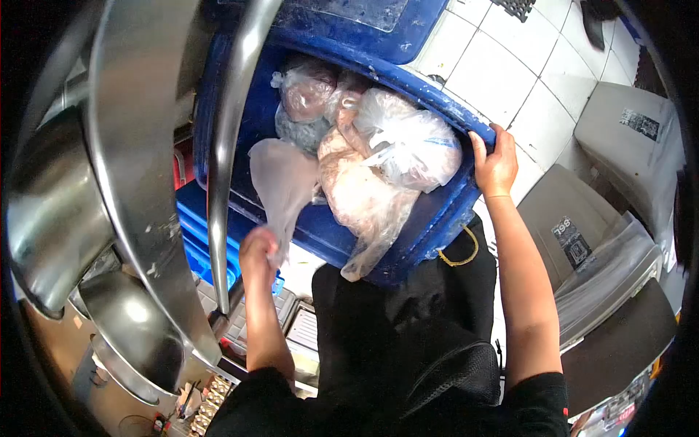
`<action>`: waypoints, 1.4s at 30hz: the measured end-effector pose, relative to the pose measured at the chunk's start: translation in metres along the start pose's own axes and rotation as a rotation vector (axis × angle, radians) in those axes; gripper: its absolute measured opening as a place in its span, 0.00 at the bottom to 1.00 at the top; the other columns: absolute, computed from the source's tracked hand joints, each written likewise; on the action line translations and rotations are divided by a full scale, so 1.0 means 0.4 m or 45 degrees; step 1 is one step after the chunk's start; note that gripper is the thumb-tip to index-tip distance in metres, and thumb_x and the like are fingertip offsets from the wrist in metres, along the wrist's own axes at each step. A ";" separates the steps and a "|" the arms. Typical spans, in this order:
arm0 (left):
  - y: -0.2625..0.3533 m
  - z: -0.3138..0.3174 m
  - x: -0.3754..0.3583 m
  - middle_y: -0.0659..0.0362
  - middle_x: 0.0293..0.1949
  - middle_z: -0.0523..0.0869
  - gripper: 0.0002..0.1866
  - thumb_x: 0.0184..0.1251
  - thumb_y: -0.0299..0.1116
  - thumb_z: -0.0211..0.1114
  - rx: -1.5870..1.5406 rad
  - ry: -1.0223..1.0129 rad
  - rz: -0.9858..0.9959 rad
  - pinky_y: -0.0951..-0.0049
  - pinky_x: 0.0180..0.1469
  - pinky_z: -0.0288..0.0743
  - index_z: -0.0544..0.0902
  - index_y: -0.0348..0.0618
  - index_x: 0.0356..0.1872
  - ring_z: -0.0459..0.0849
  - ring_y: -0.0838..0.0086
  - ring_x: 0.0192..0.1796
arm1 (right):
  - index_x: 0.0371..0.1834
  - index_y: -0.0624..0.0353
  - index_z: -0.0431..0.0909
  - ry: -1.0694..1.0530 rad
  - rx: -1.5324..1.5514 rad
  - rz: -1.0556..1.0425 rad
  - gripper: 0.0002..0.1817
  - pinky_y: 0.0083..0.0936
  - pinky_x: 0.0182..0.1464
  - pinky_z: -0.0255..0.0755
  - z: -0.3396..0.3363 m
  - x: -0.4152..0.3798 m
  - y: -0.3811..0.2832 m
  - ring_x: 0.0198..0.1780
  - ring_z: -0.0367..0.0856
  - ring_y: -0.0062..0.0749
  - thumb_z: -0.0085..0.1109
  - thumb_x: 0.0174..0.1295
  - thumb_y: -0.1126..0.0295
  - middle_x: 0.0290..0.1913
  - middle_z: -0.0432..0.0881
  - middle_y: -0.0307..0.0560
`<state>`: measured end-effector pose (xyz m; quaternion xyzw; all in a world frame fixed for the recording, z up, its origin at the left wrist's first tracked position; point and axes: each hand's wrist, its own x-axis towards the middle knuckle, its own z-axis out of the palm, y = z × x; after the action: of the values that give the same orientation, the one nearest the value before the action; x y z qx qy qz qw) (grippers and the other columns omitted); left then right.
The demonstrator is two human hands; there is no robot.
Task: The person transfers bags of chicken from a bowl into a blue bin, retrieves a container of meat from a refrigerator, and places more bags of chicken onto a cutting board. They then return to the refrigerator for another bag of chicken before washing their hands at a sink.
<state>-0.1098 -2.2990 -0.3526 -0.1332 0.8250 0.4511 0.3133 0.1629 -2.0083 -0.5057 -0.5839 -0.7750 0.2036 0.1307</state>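
A large blue bin [338,247] stands open in front of me, holding clear plastic bags of pale and pinkish contents. My left hand [258,251] is closed on the gathered neck of a whitish plastic bag [280,175], whose wide part lies over the bin's inside. My right hand [496,164] grips the bin's right rim, thumb on the inner side. Between the hands are a long bag with pale contents [357,182] and a knotted bag [419,149]. Another bag with reddish contents [307,95] lies toward the bin's far side.
A metal bar [233,131] and steel surfaces [138,146] rise close on the left. The blue lid [364,25] is beyond the bin. Grey boxes [575,226] stand at the right on white floor tiles [502,65]. Blue crates [193,226] are at the lower left.
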 end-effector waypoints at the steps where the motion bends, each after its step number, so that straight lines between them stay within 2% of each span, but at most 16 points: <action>1: 0.028 -0.010 -0.054 0.59 0.16 0.72 0.04 0.43 0.26 0.51 -0.109 -0.176 -0.024 0.78 0.24 0.60 0.71 0.39 0.14 0.67 0.76 0.19 | 0.46 0.58 0.75 0.010 -0.007 -0.007 0.25 0.35 0.44 0.73 0.001 0.001 0.001 0.42 0.78 0.44 0.62 0.55 0.49 0.42 0.78 0.49; 3: 0.058 -0.042 -0.131 0.59 0.15 0.72 0.06 0.43 0.27 0.52 -0.225 -0.350 -0.050 0.78 0.23 0.60 0.70 0.40 0.12 0.67 0.76 0.17 | 0.46 0.58 0.75 0.022 -0.017 -0.031 0.25 0.36 0.44 0.73 0.000 0.000 -0.001 0.42 0.78 0.45 0.62 0.55 0.49 0.42 0.78 0.49; 5: 0.083 -0.067 -0.180 0.61 0.15 0.72 0.10 0.53 0.31 0.52 -0.594 -0.835 0.152 0.74 0.21 0.64 0.71 0.45 0.13 0.69 0.76 0.16 | 0.46 0.58 0.75 -0.035 -0.006 0.036 0.25 0.36 0.44 0.73 -0.005 0.001 -0.005 0.42 0.78 0.45 0.61 0.55 0.49 0.43 0.77 0.49; 8: 0.127 -0.027 -0.199 0.61 0.14 0.73 0.13 0.53 0.33 0.54 -0.825 -1.119 0.283 0.73 0.22 0.68 0.70 0.46 0.11 0.71 0.73 0.15 | 0.46 0.58 0.75 -0.026 0.010 0.023 0.24 0.36 0.43 0.73 -0.011 0.002 -0.008 0.42 0.78 0.45 0.62 0.56 0.50 0.43 0.77 0.49; 10: 0.005 -0.043 -0.114 0.57 0.15 0.75 0.12 0.50 0.34 0.55 -1.043 -1.221 -0.040 0.70 0.26 0.69 0.72 0.41 0.11 0.72 0.72 0.16 | 0.47 0.58 0.75 -0.022 0.035 0.022 0.24 0.36 0.43 0.73 -0.013 0.001 -0.012 0.42 0.78 0.46 0.62 0.56 0.51 0.43 0.77 0.49; 12: 0.061 0.109 -0.107 0.59 0.26 0.80 0.07 0.54 0.33 0.57 -0.482 -0.623 -0.231 0.72 0.29 0.75 0.78 0.42 0.24 0.79 0.70 0.26 | 0.47 0.58 0.75 -0.024 0.030 0.024 0.24 0.36 0.43 0.73 -0.015 0.001 -0.014 0.42 0.78 0.46 0.62 0.56 0.51 0.43 0.77 0.49; 13: -0.068 0.099 0.013 0.54 0.40 0.81 0.12 0.56 0.34 0.58 0.001 -0.772 -0.139 0.66 0.44 0.76 0.80 0.37 0.37 0.80 0.65 0.42 | 0.47 0.58 0.75 -0.029 0.023 0.030 0.24 0.36 0.43 0.73 -0.015 0.001 -0.013 0.42 0.78 0.46 0.62 0.56 0.51 0.43 0.77 0.50; 15: -0.164 0.219 0.070 0.47 0.52 0.77 0.19 0.54 0.37 0.63 1.153 -0.532 1.134 0.54 0.53 0.69 0.79 0.38 0.46 0.74 0.55 0.54 | 0.47 0.58 0.75 -0.025 0.036 0.028 0.24 0.36 0.43 0.73 -0.013 0.001 -0.008 0.42 0.78 0.46 0.62 0.55 0.51 0.43 0.77 0.50; 17: -0.236 0.313 0.082 0.43 0.64 0.65 0.26 0.55 0.42 0.62 1.395 -0.604 0.964 0.51 0.67 0.52 0.76 0.41 0.55 0.57 0.50 0.69 | 0.47 0.58 0.75 0.005 0.035 -0.005 0.24 0.36 0.43 0.73 -0.006 0.000 -0.002 0.43 0.78 0.47 0.62 0.55 0.51 0.43 0.77 0.50; 20: -0.309 0.415 0.086 0.43 0.66 0.61 0.33 0.54 0.46 0.61 1.799 -0.468 0.811 0.48 0.71 0.41 0.70 0.43 0.62 0.50 0.48 0.72 | 0.47 0.58 0.75 0.006 0.047 -0.005 0.24 0.37 0.44 0.73 -0.006 0.002 0.000 0.43 0.77 0.48 0.62 0.55 0.51 0.42 0.77 0.51; 23: -0.369 0.430 0.130 0.44 0.68 0.59 0.37 0.55 0.48 0.59 1.799 -0.432 0.890 0.49 0.72 0.34 0.65 0.44 0.66 0.50 0.47 0.71 | 0.47 0.59 0.74 0.014 0.030 -0.038 0.24 0.37 0.44 0.72 -0.001 -0.001 0.000 0.42 0.77 0.48 0.62 0.56 0.51 0.42 0.77 0.52; 28: -0.299 0.418 0.134 0.39 0.65 0.63 0.35 0.53 0.43 0.62 1.534 -0.447 0.932 0.55 0.73 0.40 0.67 0.39 0.63 0.53 0.48 0.71 | 0.47 0.58 0.75 -0.017 0.009 -0.011 0.24 0.37 0.45 0.72 -0.001 -0.001 -0.001 0.43 0.77 0.48 0.61 0.56 0.51 0.42 0.77 0.52; 31: -0.256 0.355 0.150 0.41 0.65 0.65 0.30 0.51 0.32 0.62 1.176 -0.713 1.009 0.60 0.70 0.50 0.69 0.38 0.59 0.57 0.49 0.70 | 0.47 0.59 0.75 -0.023 0.003 -0.017 0.24 0.37 0.45 0.72 -0.002 -0.002 -0.006 0.44 0.77 0.48 0.62 0.56 0.51 0.43 0.77 0.52; 33: -0.251 0.302 0.145 0.46 0.63 0.69 0.32 0.48 0.27 0.62 0.741 -0.851 0.573 0.64 0.67 0.59 0.68 0.39 0.60 0.65 0.52 0.66 | 0.47 0.59 0.75 -0.015 -0.005 -0.013 0.24 0.37 0.45 0.72 -0.001 -0.002 -0.006 0.44 0.77 0.48 0.62 0.56 0.51 0.43 0.77 0.52; 36: -0.291 0.235 0.108 0.46 0.64 0.68 0.26 0.50 0.18 0.52 0.283 -0.627 0.726 0.66 0.68 0.57 0.67 0.36 0.55 0.67 0.60 0.66 | 0.46 0.60 0.75 -0.005 0.027 -0.021 0.25 0.38 0.45 0.72 0.000 -0.003 -0.001 0.43 0.77 0.49 0.62 0.56 0.51 0.42 0.77 0.53; 42: -0.297 0.090 -0.023 0.48 0.59 0.73 0.29 0.56 0.22 0.60 0.683 -0.490 0.735 0.65 0.63 0.65 0.65 0.36 0.62 0.73 0.61 0.61 | 0.48 0.59 0.75 -0.055 -0.008 0.021 0.27 0.40 0.46 0.72 -0.007 -0.002 0.000 0.45 0.76 0.52 0.60 0.56 0.47 0.43 0.76 0.55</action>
<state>-0.0287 -2.3359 -0.4394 0.2754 0.8430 0.3066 0.3458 0.1646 -2.0087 -0.5031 -0.5860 -0.7735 0.2148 0.1105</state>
